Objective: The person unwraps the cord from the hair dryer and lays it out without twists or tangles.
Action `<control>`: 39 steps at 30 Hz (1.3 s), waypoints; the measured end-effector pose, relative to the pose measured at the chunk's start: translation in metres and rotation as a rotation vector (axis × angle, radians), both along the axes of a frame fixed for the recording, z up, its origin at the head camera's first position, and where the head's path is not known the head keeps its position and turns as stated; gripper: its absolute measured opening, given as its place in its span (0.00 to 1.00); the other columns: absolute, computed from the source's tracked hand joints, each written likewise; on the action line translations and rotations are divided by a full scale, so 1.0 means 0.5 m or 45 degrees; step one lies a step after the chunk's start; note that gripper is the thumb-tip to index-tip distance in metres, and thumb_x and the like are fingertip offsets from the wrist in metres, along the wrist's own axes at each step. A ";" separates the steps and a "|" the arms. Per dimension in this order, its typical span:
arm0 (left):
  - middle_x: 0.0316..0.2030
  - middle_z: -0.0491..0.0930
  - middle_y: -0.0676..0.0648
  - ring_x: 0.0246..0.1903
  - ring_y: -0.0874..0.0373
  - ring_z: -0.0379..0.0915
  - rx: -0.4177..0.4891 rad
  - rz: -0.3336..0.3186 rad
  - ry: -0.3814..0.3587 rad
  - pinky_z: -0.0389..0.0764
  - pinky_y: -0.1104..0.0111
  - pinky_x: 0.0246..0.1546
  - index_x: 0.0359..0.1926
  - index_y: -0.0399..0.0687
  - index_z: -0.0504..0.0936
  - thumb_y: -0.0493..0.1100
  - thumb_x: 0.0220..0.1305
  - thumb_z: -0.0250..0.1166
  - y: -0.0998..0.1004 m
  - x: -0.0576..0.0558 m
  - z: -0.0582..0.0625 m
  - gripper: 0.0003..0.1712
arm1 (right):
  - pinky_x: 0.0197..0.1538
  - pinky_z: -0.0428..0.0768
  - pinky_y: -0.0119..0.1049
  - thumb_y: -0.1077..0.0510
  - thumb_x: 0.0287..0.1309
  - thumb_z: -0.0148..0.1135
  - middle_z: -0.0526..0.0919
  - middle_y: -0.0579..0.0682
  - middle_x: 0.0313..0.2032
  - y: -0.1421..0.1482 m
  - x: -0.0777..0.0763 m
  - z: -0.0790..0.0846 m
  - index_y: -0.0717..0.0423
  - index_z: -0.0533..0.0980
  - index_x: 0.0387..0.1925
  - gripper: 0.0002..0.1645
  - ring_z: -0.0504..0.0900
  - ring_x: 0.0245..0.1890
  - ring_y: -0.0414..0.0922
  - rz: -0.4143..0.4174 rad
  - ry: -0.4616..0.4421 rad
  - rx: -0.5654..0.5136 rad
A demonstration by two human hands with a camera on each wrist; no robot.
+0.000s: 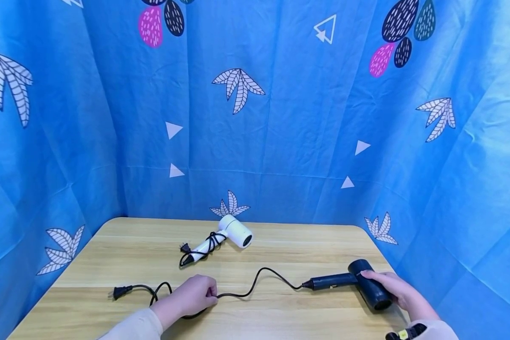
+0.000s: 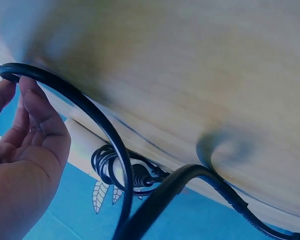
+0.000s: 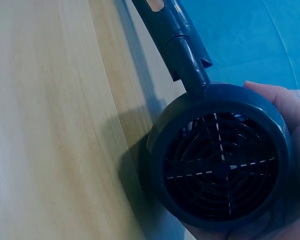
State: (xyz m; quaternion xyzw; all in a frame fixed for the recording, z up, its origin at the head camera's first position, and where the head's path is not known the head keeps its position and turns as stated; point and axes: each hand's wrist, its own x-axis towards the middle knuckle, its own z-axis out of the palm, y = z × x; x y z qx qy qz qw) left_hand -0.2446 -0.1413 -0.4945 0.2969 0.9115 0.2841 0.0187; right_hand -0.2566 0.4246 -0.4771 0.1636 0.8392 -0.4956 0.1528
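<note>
On the right of the table, my right hand (image 1: 393, 285) grips the barrel of a dark hair dryer (image 1: 371, 288), its handle pointing left. In the right wrist view the round grille (image 3: 221, 167) of this dryer faces the camera, with fingers around its far side. A black power cord (image 1: 255, 283) runs from the handle end across to my left hand (image 1: 195, 297), which pinches it between thumb and fingertips. Beyond that hand the cord loops on the left and ends in a two-pin plug (image 1: 121, 292). In the left wrist view, cord (image 2: 90, 107) arcs away from the fingertips.
A white hair dryer (image 1: 238, 232) lies farther back on the wooden table (image 1: 297, 241), its black cord (image 1: 212, 242) wound around the handle. Blue patterned cloth (image 1: 280, 118) hangs behind the table and along both sides.
</note>
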 end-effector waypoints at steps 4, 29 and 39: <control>0.21 0.70 0.62 0.22 0.71 0.64 -0.016 -0.031 -0.007 0.70 0.71 0.26 0.25 0.53 0.77 0.39 0.59 0.73 0.000 0.000 -0.001 0.12 | 0.41 0.82 0.45 0.34 0.64 0.58 0.80 0.59 0.40 -0.004 0.001 0.003 0.76 0.69 0.59 0.47 0.81 0.36 0.50 -0.010 0.000 0.015; 0.23 0.72 0.62 0.23 0.70 0.65 -0.019 -0.029 -0.055 0.70 0.71 0.26 0.29 0.55 0.79 0.41 0.64 0.69 -0.029 -0.003 0.013 0.08 | 0.41 0.82 0.45 0.35 0.63 0.59 0.81 0.58 0.37 -0.004 -0.004 0.006 0.77 0.71 0.55 0.45 0.82 0.35 0.50 0.005 -0.017 0.042; 0.24 0.72 0.62 0.24 0.70 0.66 -0.043 0.011 -0.057 0.71 0.70 0.27 0.29 0.57 0.79 0.43 0.65 0.68 -0.041 -0.004 0.013 0.08 | 0.42 0.82 0.45 0.35 0.63 0.59 0.81 0.59 0.37 -0.005 -0.004 0.003 0.79 0.69 0.55 0.46 0.81 0.35 0.50 0.010 -0.021 0.068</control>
